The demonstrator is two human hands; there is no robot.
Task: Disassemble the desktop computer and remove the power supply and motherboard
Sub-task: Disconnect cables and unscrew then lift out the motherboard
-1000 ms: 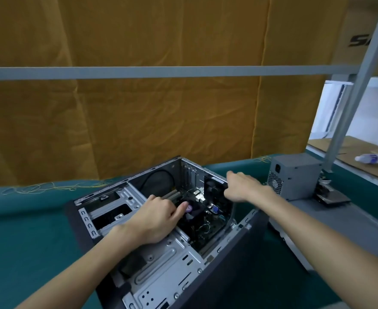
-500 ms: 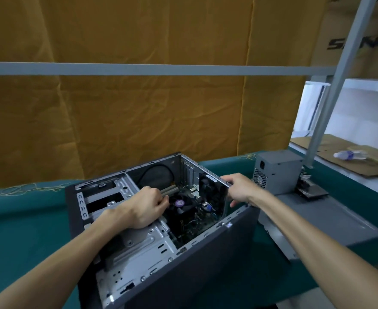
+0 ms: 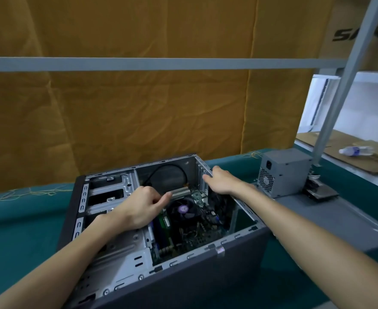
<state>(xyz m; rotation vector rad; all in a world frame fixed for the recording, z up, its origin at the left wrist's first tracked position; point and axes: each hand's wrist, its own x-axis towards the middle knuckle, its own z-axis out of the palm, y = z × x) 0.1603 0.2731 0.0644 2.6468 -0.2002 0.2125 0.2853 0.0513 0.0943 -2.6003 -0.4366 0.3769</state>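
The power supply (image 3: 283, 175) is already out: the grey box stands on the tabletop (image 3: 16, 219) to the right of the computer case (image 3: 183, 284), resting on the detached grey side panel (image 3: 330, 217), with its fan grille and mains socket facing the camera. So one half of the job looks done. The motherboard (image 3: 192, 233) is still inside the open case, lying against the case floor, with its CPU cooler fan (image 3: 182, 209) and memory sticks (image 3: 161, 230) still mounted; a black cable (image 3: 168, 167) loops in the empty bay at the far end. The left hand (image 3: 139, 208) reaches in over the drive cage (image 3: 107, 192), its grip closed with fingers curled and thumb pressed toward them just beside the cooler; whether it pinches a connector or a small part I cannot tell, since the fingers hide it. The right hand (image 3: 221, 180) rests on the rear edge of the case, fingers fairly straight, seemingly steadying the frame. What remains, by my judgement, is freeing any cables and screws that hold the board, then lifting it out. A dark flat object lies beside the supply, too unclear to name.
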